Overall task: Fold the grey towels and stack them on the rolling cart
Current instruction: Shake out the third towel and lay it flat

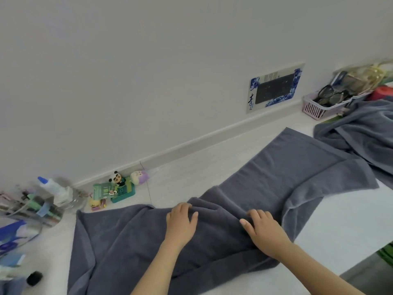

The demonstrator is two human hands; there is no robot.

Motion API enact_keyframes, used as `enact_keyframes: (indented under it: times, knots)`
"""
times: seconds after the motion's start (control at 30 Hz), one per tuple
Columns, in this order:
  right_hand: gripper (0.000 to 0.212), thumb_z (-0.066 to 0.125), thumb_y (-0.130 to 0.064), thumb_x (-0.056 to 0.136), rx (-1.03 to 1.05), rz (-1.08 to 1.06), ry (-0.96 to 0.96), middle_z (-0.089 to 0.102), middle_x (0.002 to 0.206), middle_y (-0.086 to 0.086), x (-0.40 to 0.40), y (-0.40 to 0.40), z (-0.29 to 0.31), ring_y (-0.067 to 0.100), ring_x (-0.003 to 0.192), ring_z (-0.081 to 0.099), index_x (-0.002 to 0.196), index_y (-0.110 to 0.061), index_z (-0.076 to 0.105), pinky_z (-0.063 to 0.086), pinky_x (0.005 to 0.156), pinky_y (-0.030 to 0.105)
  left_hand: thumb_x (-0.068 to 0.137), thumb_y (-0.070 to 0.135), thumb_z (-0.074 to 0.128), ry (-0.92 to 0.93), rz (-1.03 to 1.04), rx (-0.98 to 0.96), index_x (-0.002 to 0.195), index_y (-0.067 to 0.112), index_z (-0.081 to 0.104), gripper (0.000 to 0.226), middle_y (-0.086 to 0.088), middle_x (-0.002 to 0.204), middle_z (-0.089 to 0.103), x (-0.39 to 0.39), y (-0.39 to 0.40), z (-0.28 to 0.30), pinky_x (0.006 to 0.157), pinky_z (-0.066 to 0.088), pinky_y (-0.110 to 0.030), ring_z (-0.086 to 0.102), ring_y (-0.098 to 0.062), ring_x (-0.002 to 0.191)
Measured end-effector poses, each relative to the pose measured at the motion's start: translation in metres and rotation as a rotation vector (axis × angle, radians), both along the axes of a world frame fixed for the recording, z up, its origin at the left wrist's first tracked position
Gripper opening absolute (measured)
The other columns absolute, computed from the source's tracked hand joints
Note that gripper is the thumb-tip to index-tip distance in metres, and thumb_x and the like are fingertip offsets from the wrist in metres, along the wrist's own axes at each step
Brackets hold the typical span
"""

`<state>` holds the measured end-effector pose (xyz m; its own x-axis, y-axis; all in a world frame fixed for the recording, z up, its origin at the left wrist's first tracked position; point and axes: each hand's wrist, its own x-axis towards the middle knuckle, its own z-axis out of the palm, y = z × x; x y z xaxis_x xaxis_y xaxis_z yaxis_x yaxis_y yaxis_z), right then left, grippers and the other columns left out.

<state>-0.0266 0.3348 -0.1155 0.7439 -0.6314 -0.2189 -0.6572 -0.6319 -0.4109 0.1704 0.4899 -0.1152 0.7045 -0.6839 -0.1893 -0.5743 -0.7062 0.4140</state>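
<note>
Towel [244, 209]: plain slate grey. Second towel [361, 133]: same grey. Desk [344, 216]: white. Basket [314, 108]: pale pink, slatted. Panda figure [116, 178]: black-and-white. Wall plaque [274, 88]: blue-and-white floral border.

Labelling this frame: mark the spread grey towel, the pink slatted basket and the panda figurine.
Spread grey towel [276, 173], head view, on its flat far half.
Pink slatted basket [314, 108], head view, on its front wall.
Panda figurine [116, 178], head view, on its head.
</note>
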Motion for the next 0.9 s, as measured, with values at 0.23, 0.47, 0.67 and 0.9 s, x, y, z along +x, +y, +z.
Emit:
enact_keyframes:
  times: [0.23,0.47,0.67,0.9]
  knots:
    - [0.057,0.021,-0.053,0.097,0.326,-0.142,0.045,0.019,0.154,-0.006,-0.001,0.004,-0.017,0.015,0.143,0.011,0.148,-0.029,0.012,0.012,0.115,0.040,0.102,0.043,0.017,-0.069,-0.087,0.111,0.110,0.019,0.062,0.052,0.001,0.100,0.070,-0.009,-0.009,0.010,0.112,0.024,-0.038,0.060,-0.013,0.101]
    - [0.059,0.019,-0.052,0.097,0.331,-0.182,0.006,0.008,0.157,-0.012,0.000,0.008,-0.022,0.009,0.144,0.004,0.150,-0.028,0.007,0.006,0.115,0.036,0.099,0.053,0.020,0.189,-0.049,0.090,0.095,0.027,0.062,0.049,0.006,0.098,0.068,-0.021,-0.004,0.018,0.089,0.049,-0.032,0.060,-0.011,0.091]
    - [0.058,0.020,-0.050,0.098,0.339,-0.203,-0.011,0.011,0.157,-0.011,-0.001,0.006,-0.022,0.008,0.144,0.004,0.150,-0.027,0.007,0.007,0.116,0.035,0.097,0.059,0.011,0.252,-0.130,0.320,0.149,0.026,0.030,0.064,0.001,0.151,0.038,-0.018,-0.019,0.027,0.110,0.030,-0.033,0.037,-0.021,0.136]
    - [0.060,0.023,-0.056,0.095,0.260,-0.280,-0.029,0.031,0.149,0.003,-0.010,-0.008,-0.019,0.019,0.139,0.024,0.148,-0.028,0.017,0.020,0.113,0.036,0.090,0.071,0.011,0.327,-0.082,0.511,0.152,0.021,-0.010,0.082,-0.014,0.158,-0.016,0.005,-0.045,0.008,0.118,0.002,-0.052,-0.012,-0.029,0.146]
